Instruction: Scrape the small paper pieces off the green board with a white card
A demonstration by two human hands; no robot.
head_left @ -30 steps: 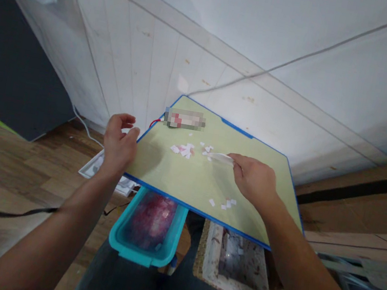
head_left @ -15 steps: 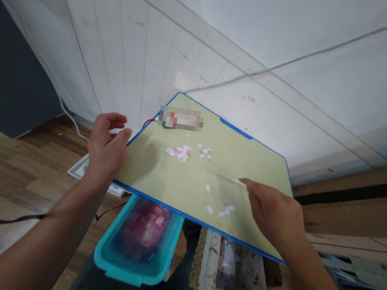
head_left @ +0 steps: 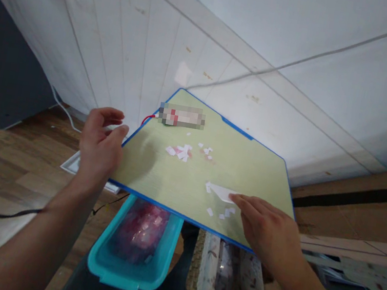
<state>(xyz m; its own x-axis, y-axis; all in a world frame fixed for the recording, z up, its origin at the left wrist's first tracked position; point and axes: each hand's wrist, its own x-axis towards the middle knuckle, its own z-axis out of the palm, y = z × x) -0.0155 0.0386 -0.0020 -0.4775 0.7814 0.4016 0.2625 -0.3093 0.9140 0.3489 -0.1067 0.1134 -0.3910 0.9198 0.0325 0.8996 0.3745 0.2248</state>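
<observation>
My right hand (head_left: 268,229) pinches a flat white pointed piece (head_left: 221,192), which looks like paper or thin card. Its tip meets a small white scrap (head_left: 207,187) on the pale yellow board with a blue rim (head_left: 249,164). At the board's left edge, my left hand (head_left: 102,142) has its thumb and curved fingers apart, with nothing in it. A heap of white and pink paper scraps (head_left: 182,152) lies mid-board. A few smaller scraps (head_left: 208,151) are beside it, and several more (head_left: 226,213) lie near the front edge by my right hand.
A blurred-out device (head_left: 182,116) with a red cord rests at the board's back left. Below the front edge are a turquoise bin (head_left: 128,277) with pinkish contents and a lined basket (head_left: 205,285). A white wall (head_left: 150,48) stands behind; cardboard (head_left: 358,222) is at right.
My right hand has come nearer and lower, bringing the white piece's tip to the scrap near the board's middle. My left hand has shifted slightly left in view, still apart-fingered.
</observation>
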